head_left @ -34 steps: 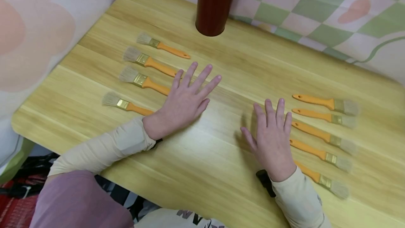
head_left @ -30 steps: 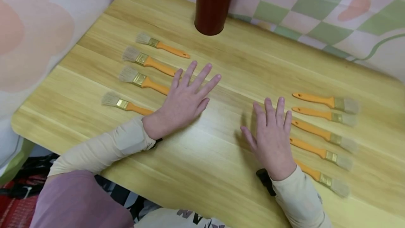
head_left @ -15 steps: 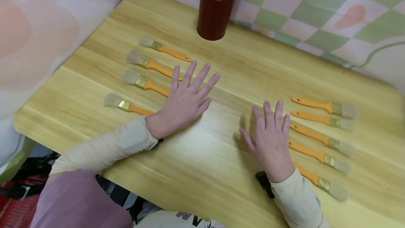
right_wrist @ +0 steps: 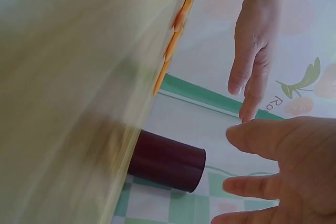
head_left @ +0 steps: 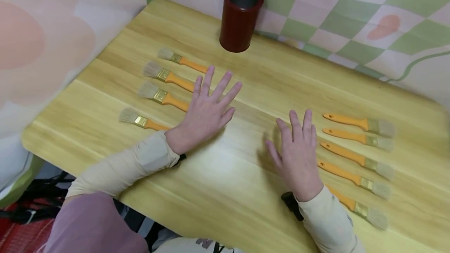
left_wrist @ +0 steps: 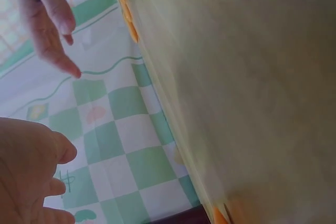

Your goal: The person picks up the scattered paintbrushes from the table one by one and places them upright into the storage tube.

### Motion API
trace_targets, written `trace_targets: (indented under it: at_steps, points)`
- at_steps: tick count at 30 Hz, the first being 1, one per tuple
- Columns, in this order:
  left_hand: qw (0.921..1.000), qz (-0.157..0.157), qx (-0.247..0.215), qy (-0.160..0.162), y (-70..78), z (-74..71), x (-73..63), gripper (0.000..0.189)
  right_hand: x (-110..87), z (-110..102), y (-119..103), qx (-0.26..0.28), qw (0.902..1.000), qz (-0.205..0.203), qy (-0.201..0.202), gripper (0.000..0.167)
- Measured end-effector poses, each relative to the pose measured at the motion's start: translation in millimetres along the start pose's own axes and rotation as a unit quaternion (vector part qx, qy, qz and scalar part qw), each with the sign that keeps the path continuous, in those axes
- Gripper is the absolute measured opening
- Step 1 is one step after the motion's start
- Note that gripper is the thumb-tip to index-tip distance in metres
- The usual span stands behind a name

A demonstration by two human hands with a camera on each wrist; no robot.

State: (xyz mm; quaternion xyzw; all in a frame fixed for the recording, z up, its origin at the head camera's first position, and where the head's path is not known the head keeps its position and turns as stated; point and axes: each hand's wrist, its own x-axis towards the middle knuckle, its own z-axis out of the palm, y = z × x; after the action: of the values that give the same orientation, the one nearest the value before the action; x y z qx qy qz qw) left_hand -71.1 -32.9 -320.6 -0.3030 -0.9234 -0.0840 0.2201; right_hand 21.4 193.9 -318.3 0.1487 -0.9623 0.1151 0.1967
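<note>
A dark red canister (head_left: 239, 24) stands upright, mouth upward, near the back of the wood-grain counter (head_left: 225, 202), before a checked wall covering (head_left: 323, 18). Forward and left of the canister, four flat paintbrushes (head_left: 172, 101) lie in a row, handles inward; forward and right of it lie five more brushes (head_left: 342, 152), handles likewise inward. In front of the canister, the left hand (head_left: 203, 114) hovers, grip apart with fingers spread, hiding handle ends of the four. Farther right of the canister, the right hand (head_left: 299, 157) hovers, grip also apart, its wrist masking the nearest brush's handle end.
</note>
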Motion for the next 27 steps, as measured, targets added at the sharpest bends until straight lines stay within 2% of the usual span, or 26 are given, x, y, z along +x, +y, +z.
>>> trace_targets:
  at_steps: [5,14,18,21,25,27]
  points:
    - [0.9999,-0.005,-0.011,-0.006,-2.7,3.7,4.9,0.054,5.2,4,0,0.008,0.9986,-0.03,0.043,0.063]
    - [0.9987,-0.043,0.013,-0.025,-14.0,5.3,13.4,0.06,8.5,6,-1,0.016,0.9994,-0.026,0.019,0.049]
    - [0.9945,-0.063,0.02,-0.081,-17.9,7.6,19.5,0.063,7.5,10,-2,0.015,0.999,-0.035,0.022,0.053]
    - [0.9925,-0.062,0.026,-0.102,-16.9,12.6,26.8,0.064,4.3,10,0,0.01,0.9994,-0.029,0.018,0.065]
    - [0.9946,-0.057,0.036,-0.078,-15.5,19.9,37.0,0.064,2.9,10,2,0.01,0.9995,-0.024,0.016,0.075]
    - [0.9932,-0.065,0.047,-0.085,-18.3,20.8,39.5,0.065,4.7,12,0,0.017,0.9992,-0.028,0.02,0.076]
